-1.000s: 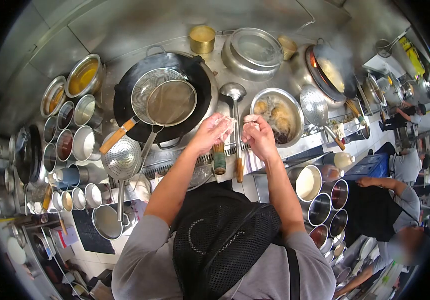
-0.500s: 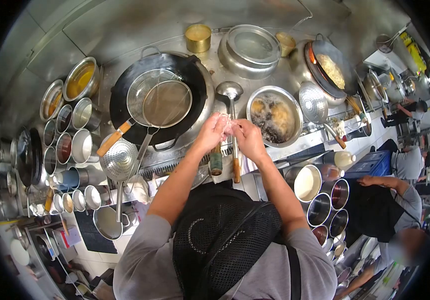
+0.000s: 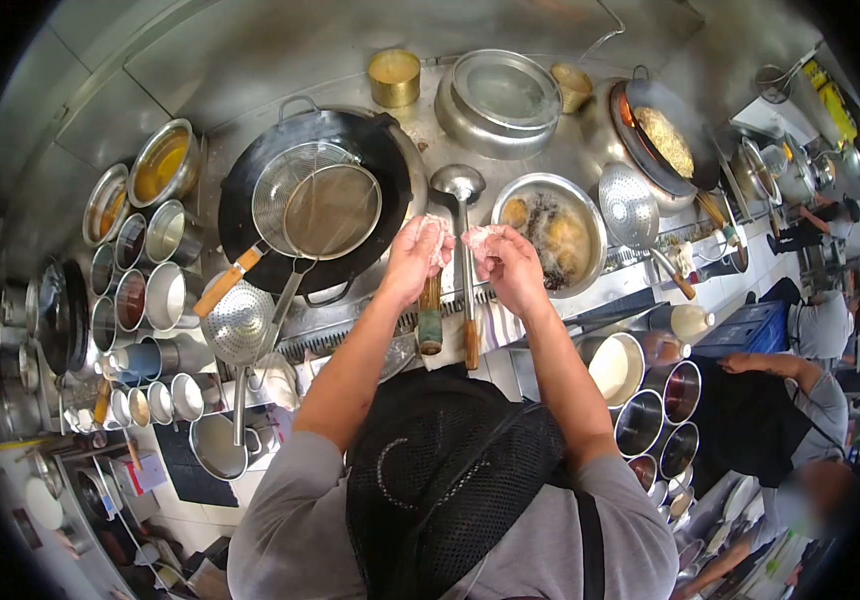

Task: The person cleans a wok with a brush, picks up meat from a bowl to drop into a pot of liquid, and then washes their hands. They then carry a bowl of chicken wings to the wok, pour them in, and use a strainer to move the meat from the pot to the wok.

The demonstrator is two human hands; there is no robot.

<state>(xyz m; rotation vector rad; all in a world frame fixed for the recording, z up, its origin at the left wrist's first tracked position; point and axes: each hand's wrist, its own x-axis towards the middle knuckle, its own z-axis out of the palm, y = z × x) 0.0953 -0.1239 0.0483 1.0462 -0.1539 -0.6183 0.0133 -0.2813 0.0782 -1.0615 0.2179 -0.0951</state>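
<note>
The left hand [image 3: 416,258] is closed around a pale, pinkish lump of food [image 3: 437,228], fingers curled over it. Just beside it, a narrow gap apart, the right hand [image 3: 508,264] is likewise clenched on a second pale lump [image 3: 477,237]; what the food is cannot be told. Both hands hover above the near edge of the steel desk [image 3: 420,120], between the big black wok and the steel bowl.

Passing under the gap between the hands lies a ladle [image 3: 461,186], its cup on the far side and its wooden handle running toward the person. Just left of that handle a bamboo brush [image 3: 432,318] rests on the desk's near rim.

To the left, the black wok [image 3: 350,140] holds two wire skimmers [image 3: 318,205], one over the other. To the right, a steel bowl [image 3: 553,233] contains dark liquid and fried pieces. Further left, a perforated scoop [image 3: 239,322] lies beside rows of seasoning tins [image 3: 135,255]. At the far right, a second wok [image 3: 662,135] holds yellowish food, and another person [image 3: 780,420] stands at the right edge.
</note>
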